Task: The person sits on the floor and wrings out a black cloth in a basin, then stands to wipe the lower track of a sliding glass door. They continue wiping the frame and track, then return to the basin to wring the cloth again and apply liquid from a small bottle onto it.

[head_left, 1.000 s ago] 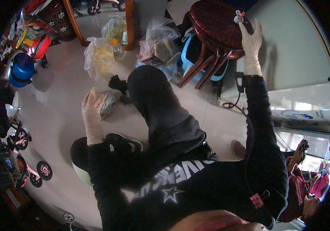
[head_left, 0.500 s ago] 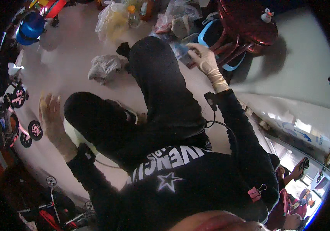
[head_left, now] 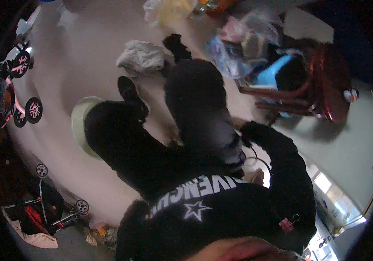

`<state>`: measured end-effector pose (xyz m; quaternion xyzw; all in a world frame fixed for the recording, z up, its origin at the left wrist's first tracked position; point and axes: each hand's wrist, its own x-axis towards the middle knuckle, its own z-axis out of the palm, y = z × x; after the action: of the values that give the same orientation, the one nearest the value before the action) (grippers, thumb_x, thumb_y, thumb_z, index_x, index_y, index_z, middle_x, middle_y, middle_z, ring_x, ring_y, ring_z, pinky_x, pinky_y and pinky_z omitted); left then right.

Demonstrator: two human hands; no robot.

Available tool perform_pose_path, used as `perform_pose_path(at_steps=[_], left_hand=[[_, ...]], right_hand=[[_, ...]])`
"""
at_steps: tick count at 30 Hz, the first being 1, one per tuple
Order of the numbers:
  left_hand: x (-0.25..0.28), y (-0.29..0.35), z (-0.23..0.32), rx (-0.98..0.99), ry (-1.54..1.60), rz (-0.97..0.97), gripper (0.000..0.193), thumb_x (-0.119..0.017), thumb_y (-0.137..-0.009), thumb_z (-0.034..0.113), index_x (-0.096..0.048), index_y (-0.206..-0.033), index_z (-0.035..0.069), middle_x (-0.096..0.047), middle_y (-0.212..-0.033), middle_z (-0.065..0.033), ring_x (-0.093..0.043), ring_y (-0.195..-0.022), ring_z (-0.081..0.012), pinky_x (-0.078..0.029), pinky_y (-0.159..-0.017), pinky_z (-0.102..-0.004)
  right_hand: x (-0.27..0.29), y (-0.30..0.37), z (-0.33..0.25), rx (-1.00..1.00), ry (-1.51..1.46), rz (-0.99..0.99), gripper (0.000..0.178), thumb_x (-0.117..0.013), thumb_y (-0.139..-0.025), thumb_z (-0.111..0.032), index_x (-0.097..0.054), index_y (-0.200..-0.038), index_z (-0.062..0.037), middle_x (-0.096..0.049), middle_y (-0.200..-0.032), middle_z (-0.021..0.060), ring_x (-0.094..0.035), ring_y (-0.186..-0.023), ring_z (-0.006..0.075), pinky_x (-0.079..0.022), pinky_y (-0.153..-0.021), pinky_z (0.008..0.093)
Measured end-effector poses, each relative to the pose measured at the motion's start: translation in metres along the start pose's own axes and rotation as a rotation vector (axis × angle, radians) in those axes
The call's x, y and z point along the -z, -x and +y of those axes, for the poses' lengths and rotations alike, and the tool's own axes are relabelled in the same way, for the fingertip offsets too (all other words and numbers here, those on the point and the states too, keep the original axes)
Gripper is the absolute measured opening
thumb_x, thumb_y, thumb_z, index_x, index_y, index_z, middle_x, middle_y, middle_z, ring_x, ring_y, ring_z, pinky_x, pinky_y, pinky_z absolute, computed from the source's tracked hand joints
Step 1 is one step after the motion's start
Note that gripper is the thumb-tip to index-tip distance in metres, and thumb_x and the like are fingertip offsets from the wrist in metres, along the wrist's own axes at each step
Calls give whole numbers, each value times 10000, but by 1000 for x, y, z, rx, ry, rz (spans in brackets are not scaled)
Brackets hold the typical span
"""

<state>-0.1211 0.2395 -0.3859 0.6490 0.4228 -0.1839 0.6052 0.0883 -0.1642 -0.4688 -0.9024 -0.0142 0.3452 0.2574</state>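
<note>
Only a small pale patch of my right hand (head_left: pixel 238 123) shows, between the cuff of my black sleeve and my right knee (head_left: pixel 197 82). Its fingers are hidden, so whatever it may hold cannot be made out. My left hand is out of sight; the black left sleeve (head_left: pixel 127 228) hangs at the lower left. A pale green round thing, perhaps a basin (head_left: pixel 78 126), shows its curved side beside my left knee. Just beyond my feet sits a crumpled whitish plastic bag (head_left: pixel 140 57).
At the right stands a shiny dark red chair (head_left: pixel 330 87) beside a light blue object (head_left: pixel 275 71). Blurred plastic bags (head_left: pixel 234 52) lie left of it. Pink-framed wheels (head_left: pixel 33 110) are at the left, and a wheeled frame with red fabric (head_left: pixel 34 217) is at the lower left.
My right hand has come back from near the chair to beside my right knee; the bluish item it held no longer shows in it. My left hand has left the view. The view has shifted.
</note>
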Motion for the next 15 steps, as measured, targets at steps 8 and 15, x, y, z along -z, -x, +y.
perform_pose_path(at_steps=[8, 15], left_hand=[[-67, -83, -6, 208, -164, -156, 537, -490, -989, 277, -356, -1405, -36, -541, -1280, -172, -531, -1183, -274, -405, -1039, -400], [-76, -158, 13, 301, -190, -213, 552, -487, -988, 283, -338, -1414, -33, -540, -1284, -177, -528, -1192, -276, -392, -1049, -406]], right_hand=[[-16, -26, -3, -181, -32, -151, 316, -559, -880, -267, -655, -1024, -4, -682, -997, 165, -635, -922, 285, -491, -818, 368], [-16, -48, -1, -336, -91, -234, 308, -549, -899, -246, -648, -1056, -1, -680, -1022, 154, -631, -943, 262, -487, -829, 356]])
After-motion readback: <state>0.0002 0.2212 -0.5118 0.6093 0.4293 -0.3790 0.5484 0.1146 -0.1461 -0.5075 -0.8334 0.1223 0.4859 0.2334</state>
